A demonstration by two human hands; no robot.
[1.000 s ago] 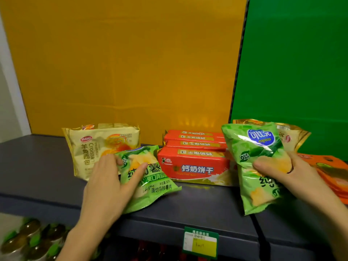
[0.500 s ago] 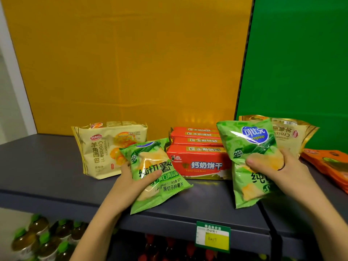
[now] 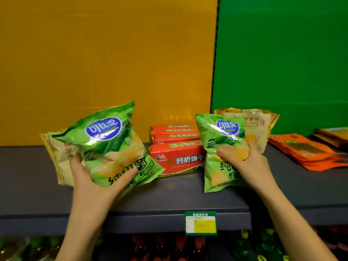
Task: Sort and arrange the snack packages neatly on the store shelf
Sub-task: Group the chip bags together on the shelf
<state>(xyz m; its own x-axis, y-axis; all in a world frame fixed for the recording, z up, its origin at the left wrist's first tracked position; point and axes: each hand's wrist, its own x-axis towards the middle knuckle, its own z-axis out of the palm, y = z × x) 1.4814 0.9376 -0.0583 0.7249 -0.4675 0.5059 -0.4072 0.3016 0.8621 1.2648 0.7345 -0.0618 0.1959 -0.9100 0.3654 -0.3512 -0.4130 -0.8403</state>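
My left hand (image 3: 88, 183) grips a green chip bag (image 3: 111, 144) from below and holds it raised and tilted above the grey shelf (image 3: 169, 196). Behind that bag a beige croissant pack (image 3: 58, 159) stands, mostly hidden. My right hand (image 3: 250, 162) grips a second green chip bag (image 3: 222, 147) upright, its bottom edge near the shelf surface. Red biscuit packs (image 3: 175, 147) lie stacked between the two bags. A second croissant pack (image 3: 258, 127) stands behind the right bag.
Orange flat packets (image 3: 305, 151) lie piled at the right end of the shelf. A green and yellow price tag (image 3: 201, 223) is clipped to the front edge. Bottles (image 3: 169, 247) fill the shelf below. Yellow and green panels back the shelf.
My left hand has lifted its green chip bag off the shelf and turned it more upright, in front of the left croissant pack. The right bag stays held in about the same place.
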